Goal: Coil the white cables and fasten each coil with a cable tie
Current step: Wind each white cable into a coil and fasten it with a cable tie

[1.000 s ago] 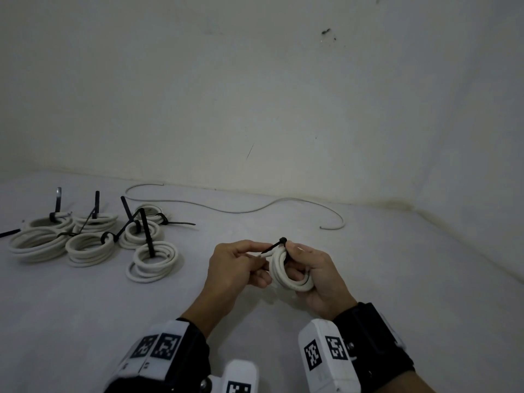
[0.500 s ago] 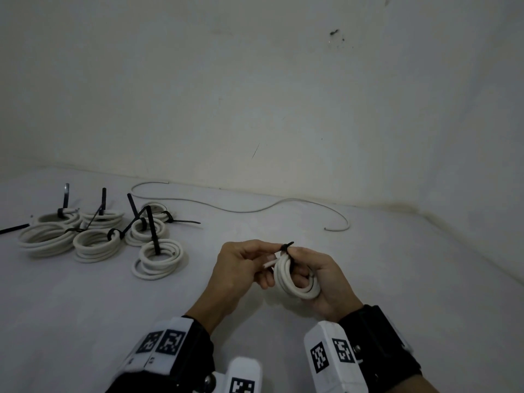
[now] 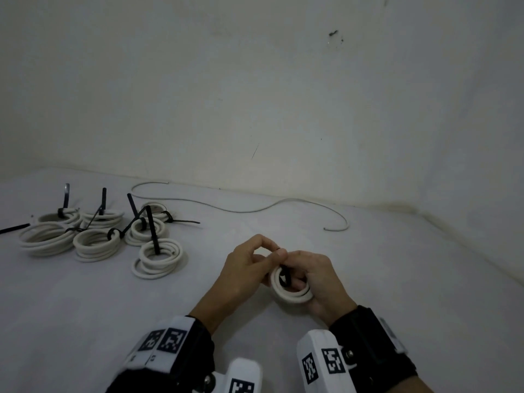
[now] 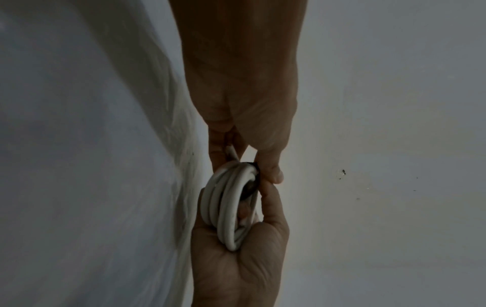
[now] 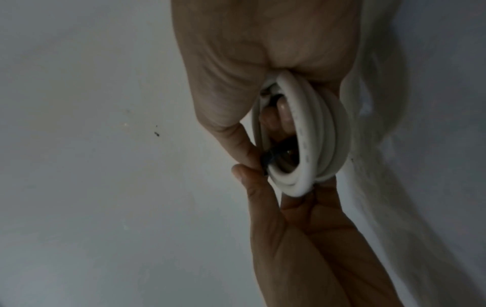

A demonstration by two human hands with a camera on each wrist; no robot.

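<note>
My right hand (image 3: 300,280) holds a small white cable coil (image 3: 287,293) upright, with its fingers curled through the ring. A black cable tie (image 3: 285,275) wraps the coil's upper side. My left hand (image 3: 272,252) pinches the tie's top end between thumb and forefinger, right against my right thumb. In the left wrist view the coil (image 4: 226,207) stands edge-on with the tie (image 4: 253,182) beside my left thumb. The right wrist view shows the coil (image 5: 313,135) in my palm, and the tie (image 5: 273,156) pinched where the thumbs meet.
Several tied white coils (image 3: 93,236) with black tie tails sticking up lie on the floor at the left. The nearest of them (image 3: 158,258) is left of my hands. A loose white cable (image 3: 241,210) snakes along the wall (image 3: 255,95) behind them.
The tie's free end, which stretched between my hands, has shortened and is now hidden under the fingertips. My left hand has closed in on the right thumb.
</note>
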